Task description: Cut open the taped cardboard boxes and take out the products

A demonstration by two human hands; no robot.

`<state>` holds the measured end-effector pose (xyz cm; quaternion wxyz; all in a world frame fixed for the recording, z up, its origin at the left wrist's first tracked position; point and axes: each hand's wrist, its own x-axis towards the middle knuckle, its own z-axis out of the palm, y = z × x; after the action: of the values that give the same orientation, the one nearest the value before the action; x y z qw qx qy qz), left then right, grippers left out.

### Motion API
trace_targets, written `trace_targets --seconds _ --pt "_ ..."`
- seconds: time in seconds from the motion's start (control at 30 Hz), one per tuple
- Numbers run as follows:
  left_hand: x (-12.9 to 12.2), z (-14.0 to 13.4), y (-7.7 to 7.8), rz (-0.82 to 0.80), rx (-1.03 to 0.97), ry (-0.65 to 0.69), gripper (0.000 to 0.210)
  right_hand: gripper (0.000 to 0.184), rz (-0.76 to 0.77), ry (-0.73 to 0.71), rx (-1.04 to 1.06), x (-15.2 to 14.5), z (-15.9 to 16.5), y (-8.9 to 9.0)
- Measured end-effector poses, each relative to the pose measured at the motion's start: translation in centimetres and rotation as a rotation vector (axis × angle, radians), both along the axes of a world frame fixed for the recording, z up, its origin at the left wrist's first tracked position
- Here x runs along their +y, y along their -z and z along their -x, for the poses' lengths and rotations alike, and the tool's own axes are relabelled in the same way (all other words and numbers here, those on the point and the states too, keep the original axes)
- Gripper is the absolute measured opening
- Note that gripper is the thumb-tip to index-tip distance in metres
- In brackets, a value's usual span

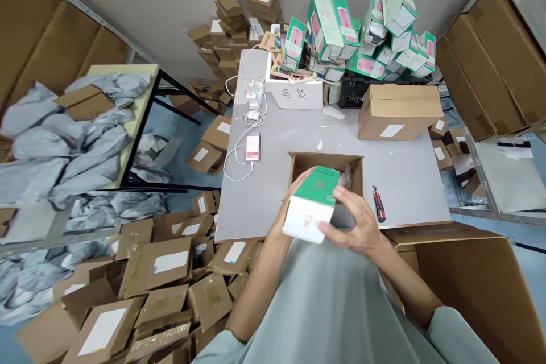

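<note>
Small oblong paperboard carton (313, 202), green on top with small brownish print, white on the end facing the wearer with faint reddish marks; held tilted over the near part of a pale grey tabletop (264, 199). Left hand (284, 209) wraps its left side, fingers closed on it, partly hidden behind. Right hand (358, 224) grips the right side, forefinger on the green edge, thumb on the white end, a gap between them. Just beyond, an open brown cardboard box (362, 173), clear bubble wrap (346, 177) inside; held carton and hands block its near side. Red-and-black utility knife (378, 203) to the right; closed brown cardboard box with white label (398, 114) farther back. At left, phone (252, 148) and looping white cable (230, 169). Far edge: black plastic crate (354, 92), under piled green-white-pink cartons (326, 28).
</note>
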<state>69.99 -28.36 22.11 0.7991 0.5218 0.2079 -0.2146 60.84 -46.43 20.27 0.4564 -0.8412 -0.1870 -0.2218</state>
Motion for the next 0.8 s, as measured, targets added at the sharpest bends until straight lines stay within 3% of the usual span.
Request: trace_targets --seconds 0.1,0.2,0.3,0.4,0.5,0.6,0.8 --pt "-0.6 -0.7 -1.0 -0.042 -0.074 0.009 0.061 0.06 -0.163 0.227 0.01 -2.3 -2.1 -0.5" --pt "-1.4 -0.8 -1.8 -0.146 -0.176 0.003 0.069 0.066 -0.597 0.447 0.112 -4.6 -4.8 -0.7" --pt "-2.8 -0.5 -2.4 -0.257 -0.278 0.04 0.072 0.054 -1.085 0.47 0.354 -6.5 -7.3 0.0" --pt "-4.8 -0.2 -2.6 -0.362 -0.382 0.109 0.072 0.044 -1.37 0.461 0.471 -8.0 -8.7 1.5" --pt "-6.6 -0.3 -2.5 -0.373 -0.379 0.15 0.081 0.043 -1.457 0.487 0.493 -9.2 -9.0 3.1" --pt "-8.2 -0.8 -2.2 -0.379 -0.354 0.164 0.082 0.047 -1.436 0.489 0.533 -10.4 -9.1 4.0" --pt "-10.3 -3.1 -1.9 -0.393 -0.306 0.153 0.067 0.052 -1.311 0.461 0.54 -13.3 -10.2 3.5"
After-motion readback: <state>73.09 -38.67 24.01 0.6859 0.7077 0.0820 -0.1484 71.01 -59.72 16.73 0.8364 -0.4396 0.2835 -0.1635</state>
